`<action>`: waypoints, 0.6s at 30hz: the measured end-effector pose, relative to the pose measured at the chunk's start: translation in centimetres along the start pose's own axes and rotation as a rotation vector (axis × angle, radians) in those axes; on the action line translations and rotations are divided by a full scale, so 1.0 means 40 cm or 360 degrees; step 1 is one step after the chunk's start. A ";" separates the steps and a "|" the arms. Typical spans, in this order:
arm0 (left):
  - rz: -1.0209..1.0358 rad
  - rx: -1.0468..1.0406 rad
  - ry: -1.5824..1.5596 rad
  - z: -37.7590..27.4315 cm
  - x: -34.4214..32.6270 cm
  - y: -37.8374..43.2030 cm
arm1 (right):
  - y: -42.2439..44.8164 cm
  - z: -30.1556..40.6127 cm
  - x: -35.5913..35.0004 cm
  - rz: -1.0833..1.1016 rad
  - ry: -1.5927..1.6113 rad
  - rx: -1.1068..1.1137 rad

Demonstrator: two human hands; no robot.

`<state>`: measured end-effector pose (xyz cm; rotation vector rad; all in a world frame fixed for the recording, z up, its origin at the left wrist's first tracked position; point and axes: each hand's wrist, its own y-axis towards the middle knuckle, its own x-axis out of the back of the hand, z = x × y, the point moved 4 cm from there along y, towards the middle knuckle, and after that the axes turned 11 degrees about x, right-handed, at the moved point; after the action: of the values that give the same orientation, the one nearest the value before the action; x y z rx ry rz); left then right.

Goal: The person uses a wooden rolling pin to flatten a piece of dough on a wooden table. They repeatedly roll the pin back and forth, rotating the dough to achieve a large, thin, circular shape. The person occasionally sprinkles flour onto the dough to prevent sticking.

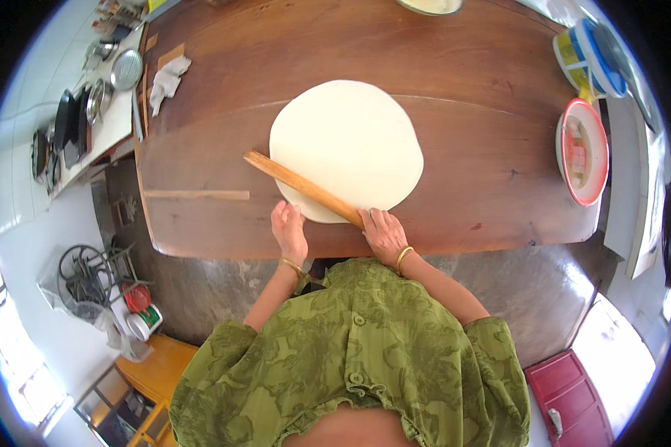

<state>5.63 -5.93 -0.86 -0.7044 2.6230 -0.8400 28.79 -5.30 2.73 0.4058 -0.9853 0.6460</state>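
A large, roughly round sheet of pale dough (pixel 349 139) lies flat on the wooden table (pixel 469 212). Across its lower left part, a wooden rolling pin (pixel 307 187) rests at a slant, its far end sticking out past the dough's left edge. My right hand (pixel 384 234) holds the near end of the pin at the dough's lower edge. Beside the dough's lower left edge is my left hand (pixel 289 230), off the pin, fingers raised and slightly bent; nothing shows in it. Whether its fingertips touch the dough I cannot tell.
A thin wooden strip (pixel 201 195) lies at the left. A white cloth (pixel 169 82) is near the far left edge. At the right stand a red-rimmed basin (pixel 591 156) with liquid and pieces in it, and a blue and white bucket (pixel 587 58). A bowl (pixel 431 4) sits at the far edge.
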 end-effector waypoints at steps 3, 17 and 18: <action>0.0052 0.0189 -0.0463 0.000 0.004 0.009 | 0.014 -0.009 -0.019 0.0189 -0.0002 0.0040; 0.0821 0.0657 -0.0414 -0.041 -0.281 -0.010 | 0.173 -0.331 0.255 -0.0283 -0.0105 0.0200; 0.0637 0.0734 -0.0477 -0.069 -0.281 0.019 | 0.172 -0.322 0.253 -0.0219 0.0011 0.0038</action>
<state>13.60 1.87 2.30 -0.1555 2.0874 -1.0603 36.32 10.60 5.22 0.4881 -0.9351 0.5348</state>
